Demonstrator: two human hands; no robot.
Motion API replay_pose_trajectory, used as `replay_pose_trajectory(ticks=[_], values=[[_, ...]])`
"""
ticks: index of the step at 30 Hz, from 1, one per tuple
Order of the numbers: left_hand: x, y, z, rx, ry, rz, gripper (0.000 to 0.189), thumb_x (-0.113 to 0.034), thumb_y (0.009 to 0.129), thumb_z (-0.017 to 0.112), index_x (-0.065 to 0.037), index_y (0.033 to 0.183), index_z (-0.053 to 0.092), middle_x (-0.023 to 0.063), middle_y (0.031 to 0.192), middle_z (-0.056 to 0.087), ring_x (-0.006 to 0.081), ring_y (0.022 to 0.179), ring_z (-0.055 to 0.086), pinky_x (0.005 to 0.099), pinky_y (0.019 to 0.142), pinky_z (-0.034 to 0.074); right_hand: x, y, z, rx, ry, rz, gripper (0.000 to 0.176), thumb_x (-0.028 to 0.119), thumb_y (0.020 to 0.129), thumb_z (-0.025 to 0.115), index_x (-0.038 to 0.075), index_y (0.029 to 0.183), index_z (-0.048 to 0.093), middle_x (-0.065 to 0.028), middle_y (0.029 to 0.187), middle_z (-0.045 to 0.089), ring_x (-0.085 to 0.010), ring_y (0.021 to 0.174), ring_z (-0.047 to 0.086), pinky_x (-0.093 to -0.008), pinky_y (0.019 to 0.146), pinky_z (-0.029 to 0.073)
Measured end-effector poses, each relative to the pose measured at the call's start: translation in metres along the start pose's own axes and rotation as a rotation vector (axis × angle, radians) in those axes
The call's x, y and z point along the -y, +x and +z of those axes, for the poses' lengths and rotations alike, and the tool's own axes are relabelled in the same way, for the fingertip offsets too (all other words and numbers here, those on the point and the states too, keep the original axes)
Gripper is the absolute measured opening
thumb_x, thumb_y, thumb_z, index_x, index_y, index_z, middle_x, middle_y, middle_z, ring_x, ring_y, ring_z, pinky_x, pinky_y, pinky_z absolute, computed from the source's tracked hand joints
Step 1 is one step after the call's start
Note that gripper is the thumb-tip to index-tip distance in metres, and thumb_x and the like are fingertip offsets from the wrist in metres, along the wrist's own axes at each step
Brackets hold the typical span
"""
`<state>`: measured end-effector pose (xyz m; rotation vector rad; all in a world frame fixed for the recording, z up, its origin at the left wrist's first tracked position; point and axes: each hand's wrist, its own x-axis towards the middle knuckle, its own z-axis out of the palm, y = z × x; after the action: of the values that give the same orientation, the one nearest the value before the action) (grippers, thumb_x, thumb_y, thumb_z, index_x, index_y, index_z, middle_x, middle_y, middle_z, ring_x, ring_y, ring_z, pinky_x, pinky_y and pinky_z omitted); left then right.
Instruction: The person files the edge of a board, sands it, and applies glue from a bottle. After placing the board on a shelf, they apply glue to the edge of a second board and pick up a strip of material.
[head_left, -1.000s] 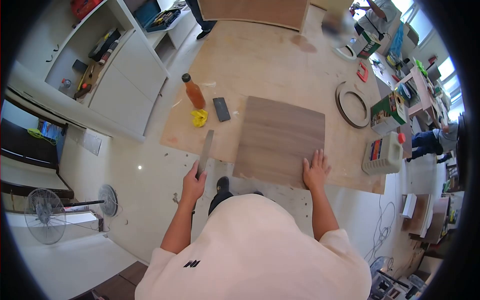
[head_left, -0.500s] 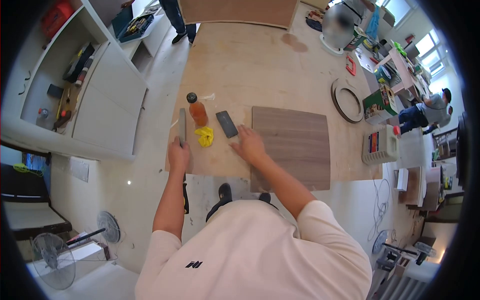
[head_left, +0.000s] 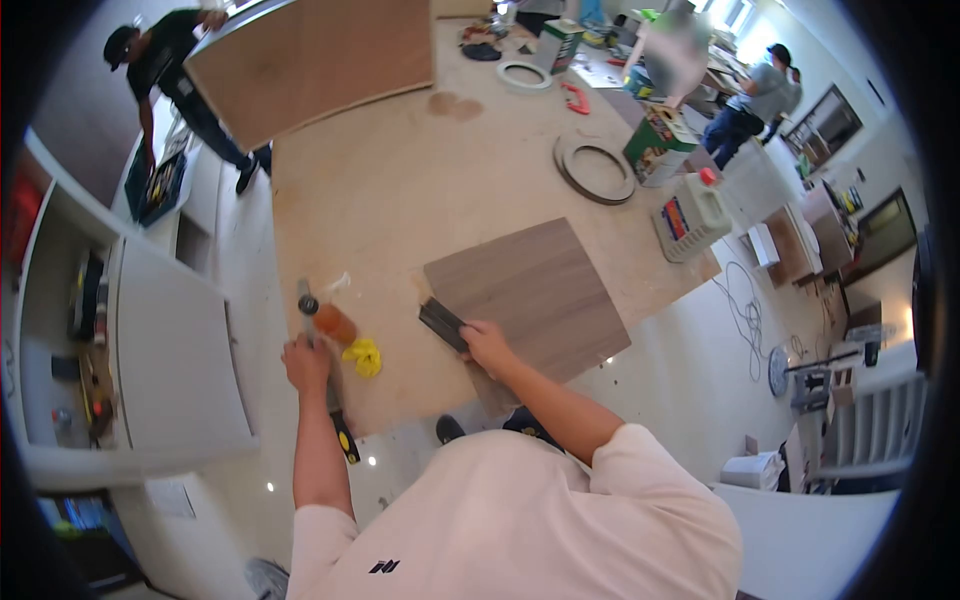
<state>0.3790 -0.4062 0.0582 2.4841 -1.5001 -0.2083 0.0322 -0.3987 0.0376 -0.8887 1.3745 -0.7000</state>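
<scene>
Person's right hand [head_left: 487, 345] grasps a small dark flat block [head_left: 440, 322] at the laminate panel [head_left: 540, 290] edge, left hand [head_left: 305, 362] clenched on a long flat tool [head_left: 342, 435] w/ bottle [head_left: 333, 322] just beyond it; block prob. stiff, light, best pinched by long sides.

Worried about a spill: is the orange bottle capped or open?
Capped. A dark cap closes the orange bottle, which stands on the worktop right beside the left hand.
</scene>
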Motion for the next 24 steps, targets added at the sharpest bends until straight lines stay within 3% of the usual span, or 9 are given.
replay_pose_trajectory(ticks=[1, 4, 6, 9, 13, 16, 18, 20, 24], values=[[0.013, -0.003, 0.015, -0.019, -0.039, 0.07, 0.043, -0.031, 0.089, 0.066, -0.003, 0.121, 0.063, 0.022, 0.122, 0.06, 0.0423, 0.111, 0.057, 0.0516, 0.091, 0.049, -0.023, -0.004, -0.017, -0.005, 0.037, -0.112, 0.035, 0.021, 0.094, 0.053, 0.003, 0.121, 0.065, -0.0109, 0.11, 0.068, -0.0217, 0.088, 0.068, -0.035, 0.071, 0.055], [0.039, -0.024, 0.038, -0.09, -0.14, 0.244, 0.049, -0.026, 0.089, 0.066, -0.002, 0.132, 0.058, 0.0234, 0.126, 0.057, 0.0427, 0.115, 0.054, 0.0499, 0.097, 0.046, -0.007, -0.065, -0.07, 0.014, 0.48, -0.017, 0.038, 0.02, 0.101, 0.047, 0.007, 0.135, 0.057, -0.0093, 0.114, 0.066, -0.0192, 0.092, 0.067, -0.0322, 0.074, 0.054], [0.052, -0.037, 0.052, -0.28, -0.27, 0.256, 0.046, -0.019, 0.089, 0.065, -0.001, 0.131, 0.058, 0.0249, 0.128, 0.055, 0.0432, 0.116, 0.052, 0.0487, 0.097, 0.046, -0.027, -0.084, -0.108, 0.048, 0.683, -0.055, 0.038, 0.026, 0.101, 0.049, 0.01, 0.135, 0.056, -0.0062, 0.112, 0.067, -0.0207, 0.091, 0.067, -0.0338, 0.073, 0.054], [0.033, -0.074, 0.017, -0.551, -0.258, 0.284, 0.041, -0.015, 0.091, 0.062, -0.001, 0.13, 0.059, 0.0222, 0.114, 0.063, 0.0392, 0.104, 0.06, 0.0466, 0.091, 0.049, -0.026, -0.122, -0.147, -0.045, 0.91, -0.031, 0.035, 0.035, 0.101, 0.049, 0.015, 0.128, 0.058, -0.0049, 0.11, 0.068, -0.0237, 0.081, 0.066, -0.0349, 0.066, 0.049], [0.008, -0.115, 0.013, 0.086, -0.424, 0.487, 0.041, -0.01, 0.091, 0.059, -0.001, 0.131, 0.058, 0.0164, 0.087, 0.067, 0.0341, 0.08, 0.066, 0.0444, 0.08, 0.051, -0.004, -0.152, -0.182, -0.141, 1.027, -0.206, 0.026, 0.029, 0.098, 0.057, 0.013, 0.119, 0.061, -0.0046, 0.103, 0.069, -0.0207, 0.08, 0.066, -0.0321, 0.063, 0.05], [-0.103, -0.177, -0.026, 0.413, -0.759, 0.426, 0.042, -0.006, 0.088, 0.06, 0.0, 0.13, 0.056, 0.0207, 0.093, 0.067, 0.0361, 0.087, 0.065, 0.0444, 0.082, 0.051, 0.002, -0.15, -0.208, -0.234, 0.977, -0.291, 0.021, 0.02, 0.095, 0.062, 0.009, 0.113, 0.061, -0.0055, 0.095, 0.068, -0.0183, 0.078, 0.066, -0.0293, 0.063, 0.05], [-0.143, -0.194, 0.012, 0.417, -0.701, 0.819, 0.047, -0.008, 0.088, 0.062, 0.0, 0.133, 0.053, 0.024, 0.11, 0.063, 0.0399, 0.103, 0.061, 0.0453, 0.089, 0.05, 0.0, -0.148, -0.23, -0.306, 0.98, -0.302, 0.018, 0.015, 0.093, 0.064, 0.007, 0.11, 0.061, -0.0055, 0.091, 0.066, -0.0176, 0.076, 0.066, -0.0278, 0.062, 0.05], [-0.191, -0.214, 0.04, 0.261, -0.546, 1.142, 0.053, -0.012, 0.088, 0.064, -0.003, 0.139, 0.051, 0.023, 0.126, 0.056, 0.0413, 0.118, 0.053, 0.0472, 0.098, 0.045, -0.013, -0.151, -0.25, -0.396, 1.028, -0.288, 0.016, 0.011, 0.092, 0.064, 0.005, 0.107, 0.06, -0.0054, 0.087, 0.064, -0.0173, 0.073, 0.065, -0.0264, 0.06, 0.05], [-0.283, -0.252, 0.064, 0.423, -0.289, 1.265, 0.064, -0.02, 0.088, 0.066, -0.008, 0.147, 0.042, 0.0195, 0.144, 0.045, 0.0394, 0.134, 0.042, 0.0532, 0.11, 0.034, -0.059, -0.188, -0.293, -0.443, 1.049, -0.228, 0.015, 0.012, 0.089, 0.067, 0.012, 0.1, 0.056, -0.003, 0.08, 0.061, -0.0174, 0.063, 0.063, -0.024, 0.048, 0.049]])
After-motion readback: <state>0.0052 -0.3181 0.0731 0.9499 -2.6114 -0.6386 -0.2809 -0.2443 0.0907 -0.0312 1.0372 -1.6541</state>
